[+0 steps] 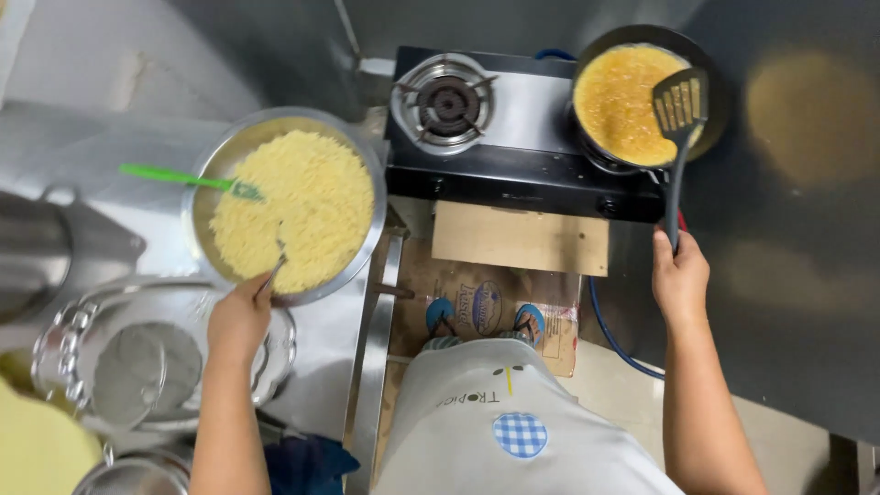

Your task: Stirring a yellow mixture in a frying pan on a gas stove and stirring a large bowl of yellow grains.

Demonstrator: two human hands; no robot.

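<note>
A spoon (275, 266) is gripped in the closed left hand (240, 316), its tip dipped into the yellow grains heaped in a wide steel bowl (206, 170) just left of the gas stove (522, 137); a green-handled utensil (188, 180) is laid across that bowl's far rim. The black slotted spatula (678, 137) is clasped at its handle end by the closed right hand (680, 275), its blade held over the orange-yellow contents of a dark frying pan (710, 64) on the stove's right burner.
</note>
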